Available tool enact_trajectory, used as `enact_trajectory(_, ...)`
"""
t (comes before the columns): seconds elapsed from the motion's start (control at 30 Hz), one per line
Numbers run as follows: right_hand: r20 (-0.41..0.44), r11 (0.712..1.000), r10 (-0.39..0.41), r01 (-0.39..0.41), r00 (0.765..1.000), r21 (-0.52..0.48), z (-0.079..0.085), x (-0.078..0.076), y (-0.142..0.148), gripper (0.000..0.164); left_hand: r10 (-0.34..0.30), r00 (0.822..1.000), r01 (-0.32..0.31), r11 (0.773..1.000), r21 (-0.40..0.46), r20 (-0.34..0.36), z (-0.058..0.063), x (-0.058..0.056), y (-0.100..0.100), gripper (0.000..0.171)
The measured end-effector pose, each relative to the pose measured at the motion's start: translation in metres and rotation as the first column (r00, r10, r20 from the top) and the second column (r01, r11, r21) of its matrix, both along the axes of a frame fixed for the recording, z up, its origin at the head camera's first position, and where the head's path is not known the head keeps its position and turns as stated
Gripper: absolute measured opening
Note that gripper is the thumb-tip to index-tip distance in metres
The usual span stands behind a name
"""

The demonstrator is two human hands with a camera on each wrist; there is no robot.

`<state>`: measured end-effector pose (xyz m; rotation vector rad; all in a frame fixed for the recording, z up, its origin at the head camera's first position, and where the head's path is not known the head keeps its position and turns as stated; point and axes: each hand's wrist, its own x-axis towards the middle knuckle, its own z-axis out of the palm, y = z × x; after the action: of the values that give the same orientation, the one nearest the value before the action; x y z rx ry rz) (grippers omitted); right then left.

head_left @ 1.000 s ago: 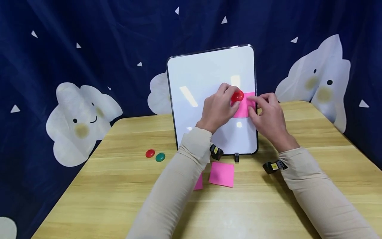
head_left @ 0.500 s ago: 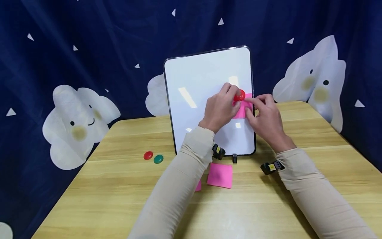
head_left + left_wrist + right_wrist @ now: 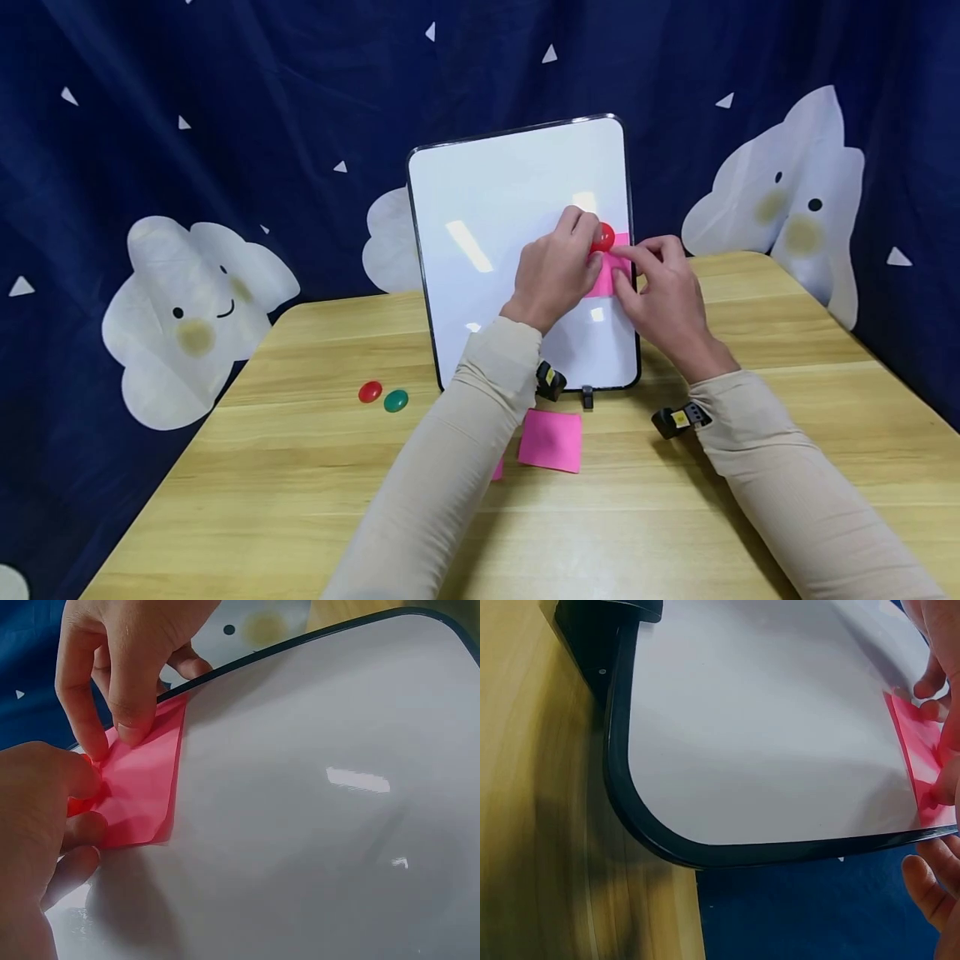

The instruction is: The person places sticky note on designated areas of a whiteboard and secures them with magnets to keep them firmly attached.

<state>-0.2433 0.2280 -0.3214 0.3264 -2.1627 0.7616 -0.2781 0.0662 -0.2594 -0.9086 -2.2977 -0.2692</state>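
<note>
A pink sticky note (image 3: 602, 285) lies against the right side of an upright whiteboard (image 3: 487, 196). At the note's upper part my left hand (image 3: 551, 271) grips a round red magnet (image 3: 607, 237) between its fingers and thumb. My right hand (image 3: 667, 296) reaches in from the board's right edge. Its index fingertip is right at the magnet, and its thumb presses on the note, with a gap between the two. In the left wrist view the note (image 3: 146, 787) looks slightly creased. The right wrist view shows some right-hand fingers (image 3: 926, 889) beyond the board's black frame.
On the wooden table (image 3: 300, 475) lie a red magnet (image 3: 370, 392) and a green magnet (image 3: 396, 401), left of the board. Another pink note (image 3: 551, 440) lies before the board, and one more is mostly hidden by my left sleeve. A dark blue curtain (image 3: 315, 75) hangs behind.
My right index finger has moved left from the note to the magnet's edge. The left hand and magnet have shifted slightly right on the board. The whole view has drifted a little.
</note>
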Motion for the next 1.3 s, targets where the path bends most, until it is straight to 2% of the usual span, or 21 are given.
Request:
enact_trajectory(0.3, -0.001, 1.0, -0.003, 0.003, 1.0, -0.006, 0.0, -0.001, -0.001, 0.023, -0.002, 1.0, 0.002, 1.0, -0.02, -0.016, 0.0, 0.0, 0.001, 0.023)
enact_trajectory(0.53, -0.005, 1.0, -0.007, 0.007, 1.0, -0.005, 0.001, 0.0, -0.002, 0.022, 0.019, 0.999, -0.021, 0.998, -0.052, -0.036, 0.001, 0.0, 0.002, 0.025)
enact_trajectory(0.83, 0.012, 1.0, -0.008, 0.008, 1.0, -0.008, 0.001, 0.001, -0.002, 0.021, 0.014, 0.999, -0.016, 0.999, -0.042, -0.041, -0.003, -0.002, 0.001, 0.026)
enact_trajectory(1.07, 0.026, 1.0, -0.011, 0.011, 1.0, 0.009, 0.005, 0.003, -0.004, 0.022, 0.015, 1.0, -0.015, 0.999, -0.039, -0.021, -0.003, -0.001, -0.003, 0.034)
enact_trajectory(1.3, 0.033, 0.999, -0.031, 0.03, 0.999, 0.015, 0.01, 0.006, -0.001, 0.023, 0.019, 0.999, -0.022, 0.998, -0.064, -0.041, -0.003, 0.002, -0.011, 0.04)
